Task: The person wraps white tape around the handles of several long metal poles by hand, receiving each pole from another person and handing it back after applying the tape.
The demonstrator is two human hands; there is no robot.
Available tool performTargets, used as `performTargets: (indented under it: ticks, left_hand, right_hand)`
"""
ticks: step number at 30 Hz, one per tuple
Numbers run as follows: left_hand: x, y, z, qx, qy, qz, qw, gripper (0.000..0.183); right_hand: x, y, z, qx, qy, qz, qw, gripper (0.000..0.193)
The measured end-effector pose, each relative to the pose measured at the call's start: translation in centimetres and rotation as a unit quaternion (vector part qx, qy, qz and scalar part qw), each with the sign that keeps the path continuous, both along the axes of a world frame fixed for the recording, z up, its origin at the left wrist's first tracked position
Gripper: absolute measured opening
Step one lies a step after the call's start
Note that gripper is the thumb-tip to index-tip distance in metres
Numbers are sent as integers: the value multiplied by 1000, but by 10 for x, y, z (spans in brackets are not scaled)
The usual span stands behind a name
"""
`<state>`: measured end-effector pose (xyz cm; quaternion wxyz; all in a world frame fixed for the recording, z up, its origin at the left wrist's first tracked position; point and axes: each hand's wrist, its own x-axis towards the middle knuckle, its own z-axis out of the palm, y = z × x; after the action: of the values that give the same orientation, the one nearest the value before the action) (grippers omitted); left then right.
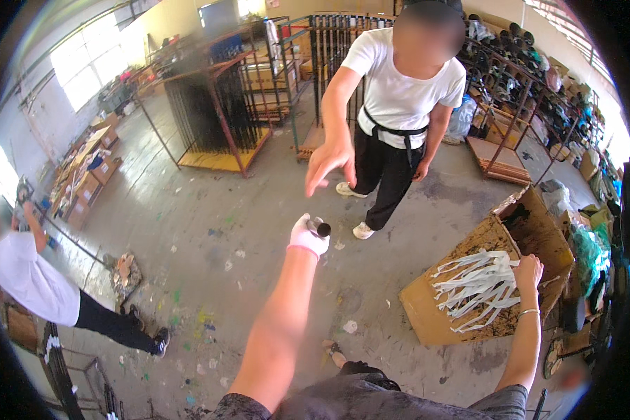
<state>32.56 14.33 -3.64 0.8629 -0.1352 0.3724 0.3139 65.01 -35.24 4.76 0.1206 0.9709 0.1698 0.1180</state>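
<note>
Many narrow white strips [495, 271] splay out loosely.

Dark grey shirt [371, 404], white glove [303, 234], bracelet [528, 311]

Fisheye view from the head, forward and down, near both hands [311, 236] [528, 273]

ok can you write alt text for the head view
A gloved left hand holds a dark-ended cylinder in front of a co-worker in a white top, whose hand is outstretched above it. The bare right hand is at white strips lying across a cardboard box; another person stands far left.
</note>
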Motion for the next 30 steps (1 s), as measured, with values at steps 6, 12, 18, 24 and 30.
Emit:
performTargets:
  ticks: [6, 12, 18, 24, 30]
  left_hand:
    - [70, 29, -10, 206, -80, -53, 974, 11]
    - [88, 16, 28, 203, -43, -51, 977, 10]
    - [34, -7, 38, 203, -37, -110, 972, 25]
    - [-146, -85, -68, 211, 157, -208, 942, 30]
    - [-341, -191, -100, 320, 336, -221, 858, 34]
  right_hand:
    - [21, -5, 1, 30, -12, 8, 999, 18]
    - [39, -6, -3, 55, 0, -13, 998, 20]
    - [41, -10, -22, 108, -6, -28, 994, 38]
    - [32, -8, -32, 97, -71, 2, 993, 38]
    - [13, 1, 7, 221, -146, 100, 959, 27]
